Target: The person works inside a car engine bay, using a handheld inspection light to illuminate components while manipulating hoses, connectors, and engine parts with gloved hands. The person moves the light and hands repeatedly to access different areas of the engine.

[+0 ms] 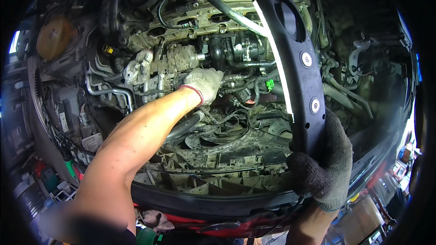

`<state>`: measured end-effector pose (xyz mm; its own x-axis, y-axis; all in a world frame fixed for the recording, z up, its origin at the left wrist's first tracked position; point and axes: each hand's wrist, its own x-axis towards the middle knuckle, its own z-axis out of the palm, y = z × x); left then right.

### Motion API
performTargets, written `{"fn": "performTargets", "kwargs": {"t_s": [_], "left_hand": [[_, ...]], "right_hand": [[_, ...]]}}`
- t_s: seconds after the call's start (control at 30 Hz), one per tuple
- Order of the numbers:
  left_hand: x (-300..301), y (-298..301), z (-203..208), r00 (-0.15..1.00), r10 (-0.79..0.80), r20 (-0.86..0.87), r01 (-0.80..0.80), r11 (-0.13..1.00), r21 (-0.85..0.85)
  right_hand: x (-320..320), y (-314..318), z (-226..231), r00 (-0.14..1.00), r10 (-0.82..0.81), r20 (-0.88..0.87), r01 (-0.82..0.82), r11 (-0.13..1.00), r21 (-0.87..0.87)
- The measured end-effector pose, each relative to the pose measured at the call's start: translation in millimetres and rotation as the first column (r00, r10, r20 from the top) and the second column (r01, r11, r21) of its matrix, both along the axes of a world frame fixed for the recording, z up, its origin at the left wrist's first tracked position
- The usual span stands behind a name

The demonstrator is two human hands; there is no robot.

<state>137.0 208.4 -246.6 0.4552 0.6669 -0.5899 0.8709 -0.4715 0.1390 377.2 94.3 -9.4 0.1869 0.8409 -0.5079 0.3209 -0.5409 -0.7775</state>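
My left hand (203,85), in a pale knit glove with a red cuff edge, reaches into the middle of an engine bay. Its fingers look curled down among hoses beside a black pipe (217,52); whatever they hold is hidden. My right hand (334,168), in a dirty grey glove, grips the lower end of a long black work light (297,70). A bright strip glows along the light's left edge, and two round metal discs show on its face. The light stands slantwise over the engine's right side.
An orange-brown reservoir (55,37) sits at the far left. A crumpled whitish glove or rag (138,67) lies on the engine, left of my hand. Bent metal pipes (109,91) run nearby. A green connector (270,85) shows near the light. The ribbed front panel (218,179) spans the near side.
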Motion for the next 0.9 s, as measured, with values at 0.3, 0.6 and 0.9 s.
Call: {"fn": "performTargets", "kwargs": {"t_s": [0.3, 0.6, 0.9], "left_hand": [[8, -3, 9, 0.996, 0.087, -0.023, -0.088, 0.995, -0.055], [30, 7, 23, 0.978, 0.118, -0.172, -0.144, 0.979, -0.143], [53, -24, 25, 0.991, -0.046, 0.128, 0.064, 0.988, -0.138]], "right_hand": [[0, 0, 0, 0.999, -0.039, -0.037, 0.038, 0.999, -0.027], [1, 4, 4, 0.999, -0.034, -0.02, 0.032, 0.997, -0.067], [-4, 4, 1, 0.999, -0.046, 0.021, 0.047, 0.999, -0.007]]}}
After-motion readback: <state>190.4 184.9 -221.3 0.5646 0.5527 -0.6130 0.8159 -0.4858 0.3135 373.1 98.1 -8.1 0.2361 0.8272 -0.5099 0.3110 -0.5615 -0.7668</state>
